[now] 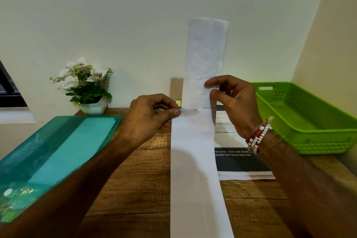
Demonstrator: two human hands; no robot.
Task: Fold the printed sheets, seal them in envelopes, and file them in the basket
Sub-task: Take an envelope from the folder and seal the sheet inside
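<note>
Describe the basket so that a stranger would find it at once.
Start at the wooden table against the white wall. At its right end, just beyond the printed sheet, stands the basket. Its lime-green plastic, perforated walls and slot handle set it apart from the teal folder on the left.

Brown wood-grain tabletop (135,179) ran back to a plain pale wall (116,15). At its back left corner, against the wall, stood a small white angular pot (95,106) holding white flowers with green leaves (83,78). A translucent teal plastic folder (58,150) lay across the tabletop's left side, near the pot but apart from it. Far left, a dark window frame (9,92) sat above a pale ledge (15,117).
</note>
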